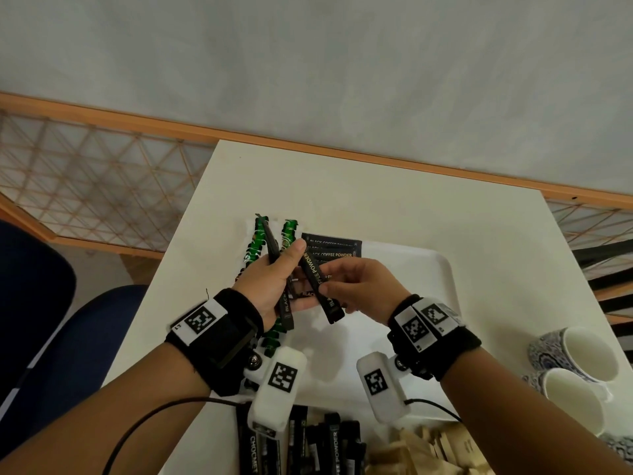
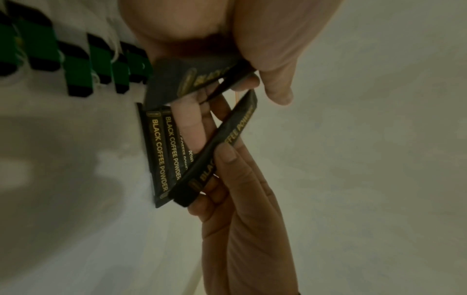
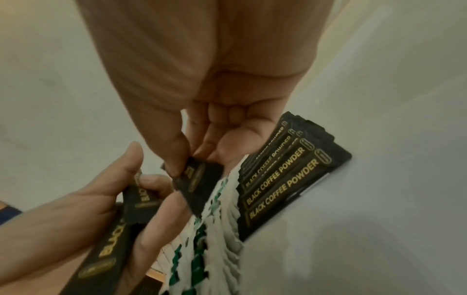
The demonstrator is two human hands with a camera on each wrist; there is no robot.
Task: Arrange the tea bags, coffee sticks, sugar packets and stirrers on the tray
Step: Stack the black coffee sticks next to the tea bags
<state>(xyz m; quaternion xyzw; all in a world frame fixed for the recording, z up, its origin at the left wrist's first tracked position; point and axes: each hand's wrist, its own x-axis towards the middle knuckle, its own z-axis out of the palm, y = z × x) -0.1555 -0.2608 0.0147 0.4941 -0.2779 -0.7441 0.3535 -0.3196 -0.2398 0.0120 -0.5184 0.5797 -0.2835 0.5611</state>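
Observation:
Over the white tray (image 1: pixel 442 269), my left hand (image 1: pixel 274 279) grips a small bunch of black coffee sticks (image 1: pixel 285 305) (image 3: pixel 108 239). My right hand (image 1: pixel 352 286) pinches one black coffee stick (image 1: pixel 318 282) (image 2: pixel 220 147) (image 3: pixel 197 179) between thumb and fingers, beside the left hand. A row of black coffee sticks (image 1: pixel 334 250) (image 3: pixel 285 179) (image 2: pixel 161 153) lies flat on the tray under the hands. Green-tagged tea bags (image 1: pixel 257 241) (image 2: pixel 76 65) (image 3: pixel 202 239) lie in overlapping rows at the tray's left side.
More black sticks (image 1: pixel 308 443) and tan paper packets (image 1: pixel 428 450) lie piled at the near table edge. Two patterned mugs (image 1: pixel 579 365) stand at the right. A blue chair (image 1: pixel 68 337) is on the left, past the table edge.

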